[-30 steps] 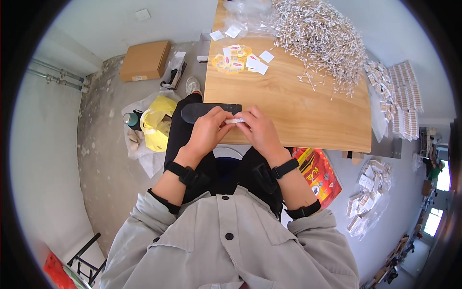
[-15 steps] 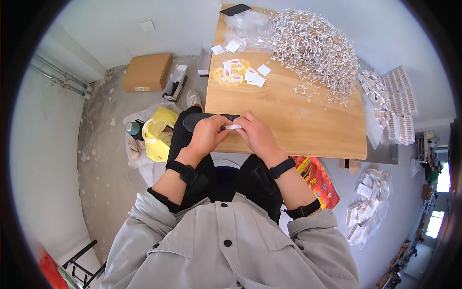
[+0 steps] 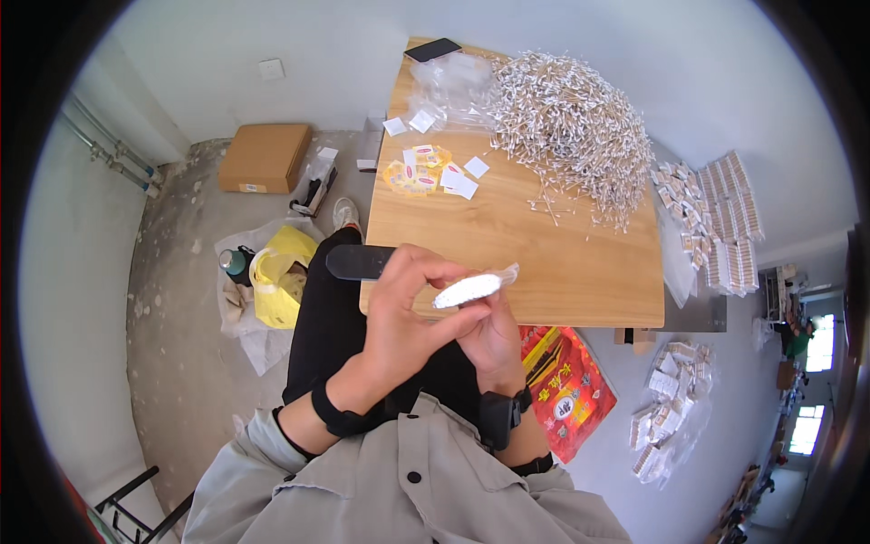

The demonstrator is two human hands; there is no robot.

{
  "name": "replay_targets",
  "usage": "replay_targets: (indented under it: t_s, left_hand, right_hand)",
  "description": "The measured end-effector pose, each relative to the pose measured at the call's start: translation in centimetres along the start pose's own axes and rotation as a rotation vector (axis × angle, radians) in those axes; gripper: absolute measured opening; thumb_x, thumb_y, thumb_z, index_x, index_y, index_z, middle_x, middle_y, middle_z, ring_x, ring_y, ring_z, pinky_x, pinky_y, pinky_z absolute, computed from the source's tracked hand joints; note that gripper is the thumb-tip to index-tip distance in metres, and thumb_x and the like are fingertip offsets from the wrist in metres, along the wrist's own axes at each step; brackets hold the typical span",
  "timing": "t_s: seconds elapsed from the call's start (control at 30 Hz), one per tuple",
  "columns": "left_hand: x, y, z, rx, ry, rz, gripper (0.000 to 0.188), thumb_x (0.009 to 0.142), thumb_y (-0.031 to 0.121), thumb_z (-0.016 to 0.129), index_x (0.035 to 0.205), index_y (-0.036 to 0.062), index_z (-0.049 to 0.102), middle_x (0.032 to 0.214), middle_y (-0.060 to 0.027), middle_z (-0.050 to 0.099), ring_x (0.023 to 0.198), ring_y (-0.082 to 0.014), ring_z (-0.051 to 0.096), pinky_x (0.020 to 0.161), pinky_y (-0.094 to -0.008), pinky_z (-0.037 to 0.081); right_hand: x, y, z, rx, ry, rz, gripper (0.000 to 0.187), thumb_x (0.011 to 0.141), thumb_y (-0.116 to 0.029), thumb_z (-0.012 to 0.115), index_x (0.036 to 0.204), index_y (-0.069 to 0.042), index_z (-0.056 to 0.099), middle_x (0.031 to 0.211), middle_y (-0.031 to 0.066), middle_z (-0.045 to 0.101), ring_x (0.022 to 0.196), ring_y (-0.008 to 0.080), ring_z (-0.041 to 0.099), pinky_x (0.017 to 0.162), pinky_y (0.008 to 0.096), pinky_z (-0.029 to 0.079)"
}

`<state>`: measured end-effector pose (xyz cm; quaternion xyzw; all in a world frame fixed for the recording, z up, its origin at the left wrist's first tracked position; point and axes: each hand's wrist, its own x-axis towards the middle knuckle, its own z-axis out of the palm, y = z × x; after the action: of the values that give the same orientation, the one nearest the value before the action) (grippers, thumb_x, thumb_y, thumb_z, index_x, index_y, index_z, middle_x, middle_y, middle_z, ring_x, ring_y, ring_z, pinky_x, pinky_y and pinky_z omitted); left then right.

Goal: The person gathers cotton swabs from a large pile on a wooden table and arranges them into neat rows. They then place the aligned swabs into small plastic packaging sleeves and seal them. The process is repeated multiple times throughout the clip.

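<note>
A small clear bag packed with cotton swabs point(image 3: 471, 288), white tips facing up, is raised in front of me over the table's near edge. My left hand point(image 3: 399, 313) is closed on it, with thumb and fingers at its left and lower sides. My right hand point(image 3: 494, 340) grips the same bag from below and the right; part of its fingers is hidden behind the bag and my left thumb. Left of the hands, a dark flat strip with a rounded end point(image 3: 358, 262) juts out past the table's left edge.
On the wooden table point(image 3: 544, 281) lie a big heap of cotton swabs point(image 3: 580, 127), clear plastic bags point(image 3: 453, 86), yellow labels point(image 3: 412, 178), white cards point(image 3: 477, 167) and a black phone point(image 3: 433, 50). Packed swab bundles point(image 3: 729, 213) stand right. A yellow bag point(image 3: 275, 281) sits on the floor left.
Both hands have come nearer to me and lifted the bag, turning it so its white tips show. The view has shifted, so the table sits lower.
</note>
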<state>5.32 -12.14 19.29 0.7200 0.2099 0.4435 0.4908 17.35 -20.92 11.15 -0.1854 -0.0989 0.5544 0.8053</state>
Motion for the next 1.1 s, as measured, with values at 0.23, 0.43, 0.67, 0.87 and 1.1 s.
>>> replay_targets:
  t_s: [0.23, 0.43, 0.67, 0.87, 1.1]
  left_hand:
    - [-0.4, -0.7, 1.3, 0.072, 0.127, 0.131, 0.030, 0.066, 0.005, 0.085, 0.090, 0.0062, 0.069, 0.084, -0.0047, 0.060, 0.081, -0.0185, 0.056, 0.071, -0.0289, 0.045]
    - [-0.1, -1.0, 0.6, 0.291, 0.109, 0.313, 0.030, 0.063, 0.010, 0.087, 0.087, 0.0088, 0.069, 0.078, -0.0039, 0.059, 0.074, -0.0205, 0.052, 0.067, -0.0315, 0.040]
    - [0.0, -0.7, 1.3, 0.237, 0.170, 0.226, 0.026, 0.063, 0.019, 0.086, 0.079, 0.0088, 0.068, 0.069, -0.0039, 0.052, 0.068, -0.0233, 0.050, 0.071, -0.0362, 0.036]
    - [0.3, -1.6, 0.9, 0.406, 0.158, 0.323, 0.027, 0.063, 0.022, 0.086, 0.081, 0.0097, 0.070, 0.068, -0.0029, 0.050, 0.067, -0.0214, 0.049, 0.073, -0.0361, 0.035]
    - [0.0, -1.4, 1.2, 0.272, 0.121, 0.238, 0.027, 0.066, 0.012, 0.085, 0.087, 0.0085, 0.068, 0.078, -0.0047, 0.064, 0.075, -0.0228, 0.058, 0.085, -0.0370, 0.043]
  right_hand:
    - [-0.3, 2.2, 0.3, 0.116, -0.063, 0.084, 0.033, 0.102, -0.033, 0.050, 0.123, -0.008, 0.053, 0.120, 0.0063, 0.059, 0.113, 0.0176, 0.058, 0.100, 0.0362, 0.047]
    - [0.2, 4.3, -3.2, 0.241, -0.142, 0.085, 0.036, 0.102, -0.033, 0.050, 0.127, -0.006, 0.050, 0.123, 0.0060, 0.058, 0.116, 0.0180, 0.055, 0.102, 0.0370, 0.045]
    - [-0.1, 4.1, -1.7, 0.195, -0.057, 0.139, 0.042, 0.102, -0.033, 0.049, 0.132, -0.005, 0.046, 0.131, 0.0091, 0.054, 0.123, 0.0204, 0.052, 0.107, 0.0384, 0.043]
    - [-0.1, 4.2, -0.9, 0.248, -0.079, 0.160, 0.044, 0.103, -0.035, 0.048, 0.135, -0.004, 0.044, 0.134, 0.0096, 0.052, 0.126, 0.0209, 0.051, 0.108, 0.0377, 0.042]
    - [0.0, 3.5, -1.4, 0.293, -0.111, 0.065, 0.037, 0.104, -0.031, 0.046, 0.133, -0.007, 0.047, 0.129, 0.0068, 0.057, 0.121, 0.0181, 0.055, 0.103, 0.0347, 0.047]
